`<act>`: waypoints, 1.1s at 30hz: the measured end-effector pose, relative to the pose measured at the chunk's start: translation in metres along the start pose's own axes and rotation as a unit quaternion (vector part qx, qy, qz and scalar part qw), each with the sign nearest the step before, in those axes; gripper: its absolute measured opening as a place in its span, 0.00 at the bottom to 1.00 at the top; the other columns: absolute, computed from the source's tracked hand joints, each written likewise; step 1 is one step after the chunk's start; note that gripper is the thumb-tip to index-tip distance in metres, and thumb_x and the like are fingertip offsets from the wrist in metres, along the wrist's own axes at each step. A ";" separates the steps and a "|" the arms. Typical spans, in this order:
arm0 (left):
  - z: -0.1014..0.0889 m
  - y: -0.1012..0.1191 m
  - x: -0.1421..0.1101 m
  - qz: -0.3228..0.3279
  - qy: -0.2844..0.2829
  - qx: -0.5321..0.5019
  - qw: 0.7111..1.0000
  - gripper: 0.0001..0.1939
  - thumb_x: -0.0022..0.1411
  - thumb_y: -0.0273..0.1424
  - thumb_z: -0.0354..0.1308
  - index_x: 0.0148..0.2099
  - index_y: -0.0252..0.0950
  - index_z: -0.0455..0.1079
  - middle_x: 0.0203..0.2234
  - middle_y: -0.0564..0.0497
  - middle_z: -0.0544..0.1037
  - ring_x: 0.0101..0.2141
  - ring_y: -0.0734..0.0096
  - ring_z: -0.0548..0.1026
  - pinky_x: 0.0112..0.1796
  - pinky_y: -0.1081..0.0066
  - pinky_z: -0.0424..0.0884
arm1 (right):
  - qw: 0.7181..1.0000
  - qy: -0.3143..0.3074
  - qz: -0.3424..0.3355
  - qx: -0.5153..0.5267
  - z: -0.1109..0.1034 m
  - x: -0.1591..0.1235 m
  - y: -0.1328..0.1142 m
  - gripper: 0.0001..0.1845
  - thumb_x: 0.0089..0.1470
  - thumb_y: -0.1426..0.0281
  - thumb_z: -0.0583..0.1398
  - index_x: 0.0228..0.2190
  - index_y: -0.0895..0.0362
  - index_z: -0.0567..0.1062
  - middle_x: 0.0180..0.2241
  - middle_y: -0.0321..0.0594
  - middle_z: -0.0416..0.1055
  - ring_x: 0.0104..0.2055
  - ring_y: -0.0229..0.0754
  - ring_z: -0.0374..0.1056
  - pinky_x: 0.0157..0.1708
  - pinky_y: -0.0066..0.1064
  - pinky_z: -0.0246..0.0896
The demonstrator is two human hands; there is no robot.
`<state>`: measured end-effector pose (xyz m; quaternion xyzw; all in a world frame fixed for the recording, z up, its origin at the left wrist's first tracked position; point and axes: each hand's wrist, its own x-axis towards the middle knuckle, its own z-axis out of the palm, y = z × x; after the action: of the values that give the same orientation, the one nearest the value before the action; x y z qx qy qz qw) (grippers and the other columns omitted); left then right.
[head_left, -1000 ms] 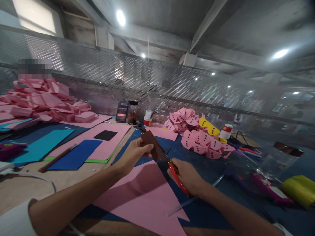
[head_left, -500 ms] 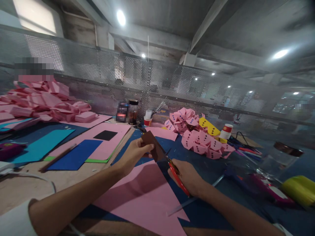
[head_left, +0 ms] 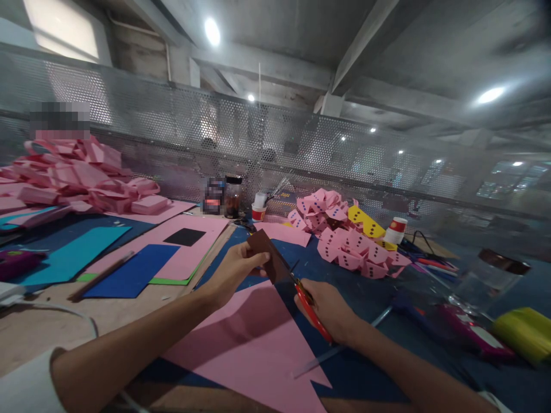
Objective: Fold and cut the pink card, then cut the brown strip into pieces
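Brown card (head_left: 276, 267), pinched in the left hand (head_left: 230, 275) over the far corner of the pink sheet (head_left: 258, 338), slants lengthwise toward red-handled scissors (head_left: 313, 318) gripped by the right hand (head_left: 331, 307).

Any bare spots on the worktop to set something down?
Bare wood between rectangular blue sheet and left forearm; bare blue mat between large pink sheet and right forearm. Crowded: around clear lidded jar, under piled pink paper.

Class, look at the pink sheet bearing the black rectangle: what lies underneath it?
A green sheet peeks out below the pink sheet along its near and right edges. Whatever else may lie beneath is covered.
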<state>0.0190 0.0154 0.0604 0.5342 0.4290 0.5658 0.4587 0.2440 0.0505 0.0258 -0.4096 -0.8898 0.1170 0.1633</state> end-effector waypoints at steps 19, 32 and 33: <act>0.001 0.001 -0.001 -0.004 0.005 -0.005 1.000 0.11 0.54 0.35 0.61 0.38 0.33 0.72 0.30 0.49 0.77 0.29 0.69 0.73 0.32 0.69 0.70 | 1.000 0.014 -0.011 -0.002 0.006 0.002 0.011 0.09 0.57 0.71 0.54 0.24 0.56 0.63 0.22 0.33 0.68 0.23 0.32 0.57 0.24 0.29 0.36; 0.000 0.000 -0.001 -0.007 0.003 -0.016 1.000 0.10 0.55 0.34 0.61 0.37 0.33 0.72 0.29 0.49 0.77 0.29 0.70 0.73 0.32 0.70 0.70 | 1.000 0.013 -0.018 0.000 0.004 0.001 0.009 0.10 0.56 0.72 0.53 0.23 0.56 0.61 0.22 0.33 0.68 0.23 0.32 0.58 0.24 0.29 0.36; 0.000 0.000 -0.001 -0.005 0.006 -0.021 1.000 0.10 0.55 0.34 0.62 0.37 0.33 0.72 0.30 0.50 0.77 0.29 0.70 0.73 0.32 0.70 0.70 | 1.000 0.015 -0.020 0.000 0.005 0.002 0.009 0.10 0.56 0.71 0.53 0.23 0.56 0.61 0.22 0.33 0.68 0.23 0.32 0.58 0.24 0.29 0.36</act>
<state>0.0188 0.0148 0.0606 0.5189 0.4230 0.5753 0.4700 0.2476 0.0572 0.0184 -0.3939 -0.8952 0.1071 0.1790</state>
